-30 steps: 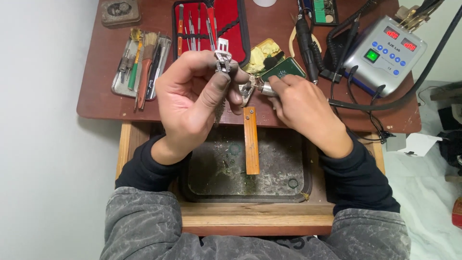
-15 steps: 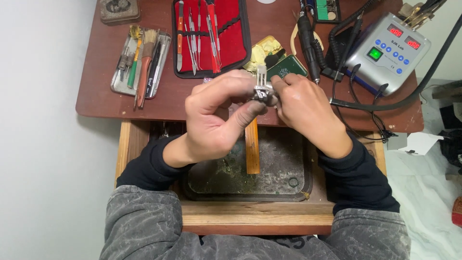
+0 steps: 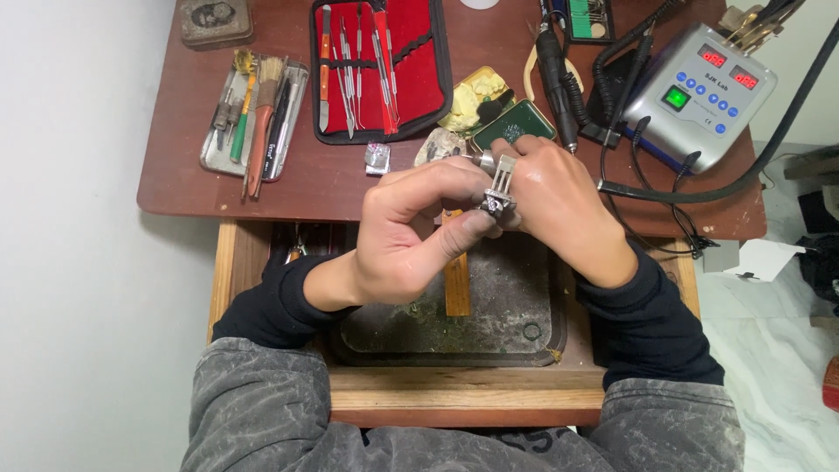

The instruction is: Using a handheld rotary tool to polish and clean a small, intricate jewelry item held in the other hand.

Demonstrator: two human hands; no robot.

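Over our dark-red wooden bench by a white wall, both hands, left hand and right hand, pinch 1 small silver metal clamp.

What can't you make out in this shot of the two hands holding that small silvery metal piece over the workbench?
Head view only:
- Small silvery metal piece: mostly covered by the left hand and right hand; its shape is unclear.
- Right hand's fingertips: hidden behind the piece and the left hand.
- Orange wooden strip: top end hidden under the hands.
- Grey control box: its red displays are too small to read.
- Red tool case: top cut off by the edge.
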